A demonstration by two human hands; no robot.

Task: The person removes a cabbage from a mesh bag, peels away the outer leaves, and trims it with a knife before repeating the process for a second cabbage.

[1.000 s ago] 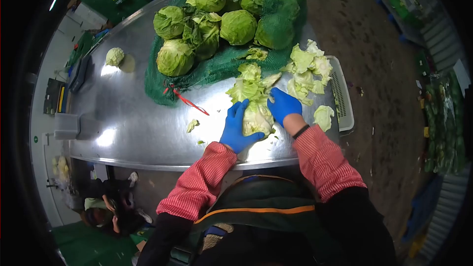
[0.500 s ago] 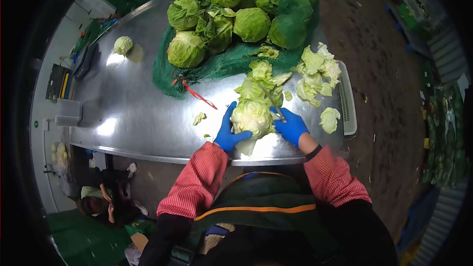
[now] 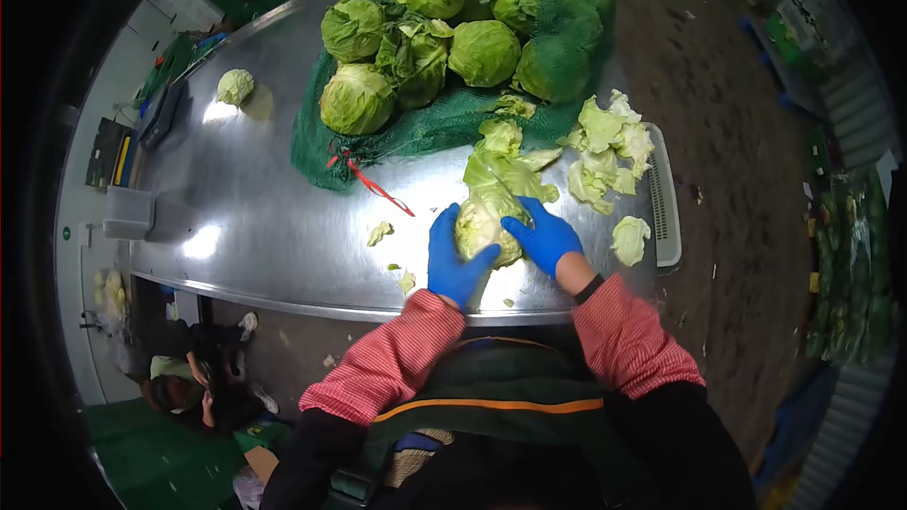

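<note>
A pale, partly stripped cabbage point(image 3: 487, 223) rests on the steel table point(image 3: 274, 227) near its front edge. My left hand point(image 3: 453, 260), in a blue glove, is wrapped round its left side and near side. On the right, my right hand point(image 3: 546, 236), also gloved in blue, presses its fingers against the cabbage. A thin knife blade point(image 3: 499, 179) sticks out beyond that hand's fingers; its handle is hidden. Loose green leaves point(image 3: 515, 173) lie just behind the cabbage. More trimmed leaves point(image 3: 605, 156) are piled to the right, and a single leaf point(image 3: 629, 240) lies below them.
Several whole cabbages point(image 3: 483, 52) sit on an opened green net bag point(image 3: 425, 139) with a red tie point(image 3: 381, 193). A cauliflower point(image 3: 234, 87) stands at the far left. A white basket point(image 3: 667, 198) is at the right edge. Another person point(image 3: 213, 368) sits at lower left.
My right hand has shifted slightly left and up, its fingers now on the cabbage. The cabbage has turned and moved slightly right, my left hand with it. A leaf scrap has appeared near the left wrist.
</note>
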